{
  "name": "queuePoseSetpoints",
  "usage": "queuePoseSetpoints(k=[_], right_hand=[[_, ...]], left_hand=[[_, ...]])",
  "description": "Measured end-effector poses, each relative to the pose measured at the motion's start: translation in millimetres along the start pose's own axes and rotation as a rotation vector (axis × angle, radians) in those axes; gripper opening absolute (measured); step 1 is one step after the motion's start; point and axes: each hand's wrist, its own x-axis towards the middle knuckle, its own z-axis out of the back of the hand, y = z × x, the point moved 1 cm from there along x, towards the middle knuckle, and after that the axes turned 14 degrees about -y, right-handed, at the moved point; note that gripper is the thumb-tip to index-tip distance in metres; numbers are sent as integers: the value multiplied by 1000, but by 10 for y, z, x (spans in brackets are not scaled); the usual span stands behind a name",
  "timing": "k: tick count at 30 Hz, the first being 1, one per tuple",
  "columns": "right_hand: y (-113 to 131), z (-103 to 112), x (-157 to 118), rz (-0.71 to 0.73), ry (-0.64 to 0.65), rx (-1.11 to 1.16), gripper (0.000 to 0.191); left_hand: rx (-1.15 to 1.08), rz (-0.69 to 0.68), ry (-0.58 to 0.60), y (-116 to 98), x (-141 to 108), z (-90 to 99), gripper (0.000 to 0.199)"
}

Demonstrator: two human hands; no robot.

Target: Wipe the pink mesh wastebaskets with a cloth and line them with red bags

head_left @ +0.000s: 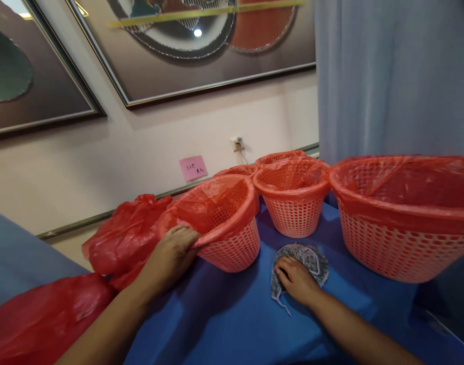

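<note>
Cloth [307, 259], grey and speckled with a pale edging, lies crumpled on the blue table [235, 319] under the right hand [295, 280]. The right hand has its fingers bent and close together over the near left part of the cloth, covering it; whether it pinches the cloth or only presses on it, I cannot tell. A thin loose end of the cloth trails on the table just below the fingers.

The left hand [178, 246] is closed on the near rim of the front basket [232, 253], a red bag lining spread over that rim. The front basket leans towards the left hand and stands between the two hands, beyond them.

Straight beyond the right hand is the middle basket [294, 215], and to that hand's right is the big basket [402, 248], both lined in red. Two back baskets, one on the left [237, 170] and one on the right [279, 157], are partly hidden by those in front. Beside and beyond the left hand is a puffed red bag [129, 233]; another red bag [52, 314] lies left of the left forearm. Farther out, a pink note [193, 168] is on the wall [151, 147], left of a socket [237, 145]
</note>
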Motion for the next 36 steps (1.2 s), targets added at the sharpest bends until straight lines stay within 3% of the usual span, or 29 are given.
queuePoseSetpoints(k=[5,13,22,33,36], right_hand=[[48,-17,-56,57,53,-67,24],[45,-76,-116,90,71,-116,21],[71,-68,-121,95,90,-151,21],[82,-83,-136,99,81,-147,22],[51,-101,-138,93,78,-130,21]], left_hand=[[-6,50,22,21,24,-60,35],[129,56,5,164,-61,3,40],[183,130,14,373,-78,-182,36],[270,165,12,273,-38,-223,31],[258,145,-65,204,-93,-223,28]])
